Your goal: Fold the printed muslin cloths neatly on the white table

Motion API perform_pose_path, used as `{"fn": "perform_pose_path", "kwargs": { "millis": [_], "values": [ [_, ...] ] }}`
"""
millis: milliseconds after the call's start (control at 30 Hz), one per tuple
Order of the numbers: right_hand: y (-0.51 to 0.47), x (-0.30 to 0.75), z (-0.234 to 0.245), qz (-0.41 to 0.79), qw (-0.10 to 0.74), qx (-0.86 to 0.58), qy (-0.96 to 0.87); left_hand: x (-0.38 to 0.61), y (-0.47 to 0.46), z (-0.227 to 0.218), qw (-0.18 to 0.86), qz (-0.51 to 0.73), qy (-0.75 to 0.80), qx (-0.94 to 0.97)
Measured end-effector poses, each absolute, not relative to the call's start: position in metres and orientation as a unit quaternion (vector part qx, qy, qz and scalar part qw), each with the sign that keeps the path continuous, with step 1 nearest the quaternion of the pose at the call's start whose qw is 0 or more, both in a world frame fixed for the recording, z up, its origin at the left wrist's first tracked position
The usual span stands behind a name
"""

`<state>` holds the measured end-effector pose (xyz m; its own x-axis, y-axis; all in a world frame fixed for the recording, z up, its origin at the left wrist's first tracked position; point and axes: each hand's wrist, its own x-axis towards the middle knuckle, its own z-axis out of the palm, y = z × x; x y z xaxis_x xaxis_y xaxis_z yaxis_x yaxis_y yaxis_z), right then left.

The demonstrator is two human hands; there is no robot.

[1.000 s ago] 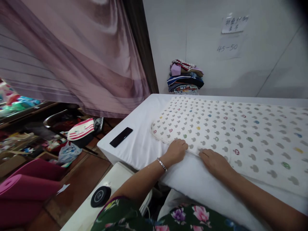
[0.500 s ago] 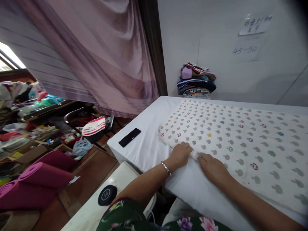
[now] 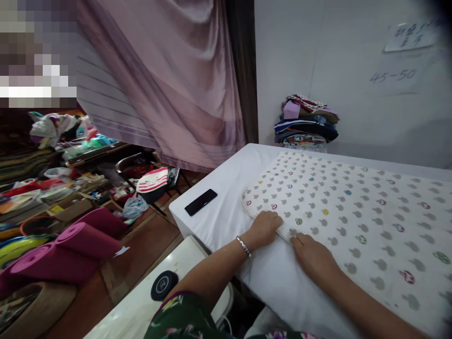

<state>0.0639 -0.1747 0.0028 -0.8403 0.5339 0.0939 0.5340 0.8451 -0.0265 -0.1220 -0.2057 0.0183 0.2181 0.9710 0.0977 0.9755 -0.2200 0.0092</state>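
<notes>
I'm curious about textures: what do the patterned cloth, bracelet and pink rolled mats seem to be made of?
Patterned cloth: soft, matte fabric, possibly cotton, judging by its dull surface and finished edge; the exact fibre can't be told.
Bracelet: probably polished, silver-coloured metal, since it catches bright highlights.
Pink rolled mats: likely foam, perhaps rubber, with an even finish; their spiral ends show thick layers.

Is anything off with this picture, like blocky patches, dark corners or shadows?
In the head view, coarse square blocks hide the upper-left corner; in the same head view, the upper-right corner darkens near the upper paper sign, and a soft shadow lies on the wall at right; also in the head view, the patterned cloth reads fairly clearly.
</notes>
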Motion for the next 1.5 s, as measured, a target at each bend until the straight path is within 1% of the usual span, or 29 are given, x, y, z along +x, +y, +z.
{"fn": "perform_pose_path", "kwargs": {
  "millis": [100, 333, 533, 667, 733, 867, 967, 1167, 1233, 1367, 1500],
  "values": [
    [-0.175, 0.059, 0.001, 0.008, 0.046, -0.275, -0.96, -0.129, -0.207, 0.02, 0.018, -0.044, -0.619, -0.784],
    [-0.171, 0.054, -0.016, -0.005, 0.101, -0.259, -0.961, -0.15, -0.207, 0.021, 0.007, -0.061, -0.618, -0.784],
    [-0.167, 0.048, -0.02, 0.005, 0.11, -0.248, -0.963, -0.161, -0.205, 0.024, -0.015, -0.053, -0.629, -0.775],
    [-0.169, 0.043, -0.016, -0.011, 0.101, -0.257, -0.961, -0.172, -0.21, 0.029, -0.02, -0.058, -0.644, -0.763],
    [-0.17, 0.04, -0.018, -0.02, 0.117, -0.253, -0.96, -0.181, -0.213, 0.031, -0.025, -0.071, -0.656, -0.751],
    [-0.17, 0.036, -0.024, -0.015, 0.173, -0.24, -0.955, -0.202, -0.213, 0.035, -0.061, -0.121, -0.71, -0.692],
    [-0.171, 0.035, -0.027, -0.021, 0.181, -0.246, -0.952, -0.217, -0.209, 0.036, -0.076, -0.143, -0.776, -0.609],
    [-0.172, 0.032, -0.033, -0.027, 0.174, -0.252, -0.951, -0.235, -0.191, 0.027, 0.0, -0.189, -0.881, -0.433],
    [-0.172, 0.032, -0.037, -0.016, 0.175, -0.253, -0.951, -0.239, -0.184, 0.026, -0.023, -0.187, -0.9, -0.392],
    [-0.171, 0.031, -0.041, -0.008, 0.173, -0.256, -0.951, -0.244, -0.173, 0.031, -0.096, -0.135, -0.915, -0.369],
    [-0.171, 0.03, -0.041, 0.006, 0.17, -0.24, -0.956, -0.247, -0.17, 0.036, -0.09, -0.126, -0.915, -0.373]
  ]
}}
